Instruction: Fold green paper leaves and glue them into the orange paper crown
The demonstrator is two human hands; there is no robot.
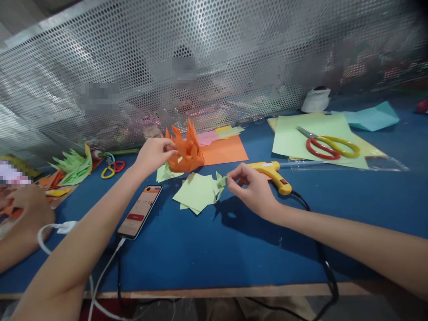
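My left hand (154, 153) is closed on the left side of a spiky orange paper flower (187, 151) standing on the blue table (207, 249). My right hand (251, 185) pinches the corner of a small folded light-green paper piece (220, 181). That piece touches a loose stack of light-green paper squares (196, 192) lying between my hands. A yellow glue gun (272, 174) lies just behind my right hand, its black cord running under my forearm.
A phone (140, 210) on a white cable lies by my left forearm. Orange paper (223, 150), green sheets with red-and-yellow scissors (329, 146), teal paper (374, 117). Another person's hand (23, 209) and green paper shapes (75, 166) at left. A perforated metal screen (214, 62) behind.
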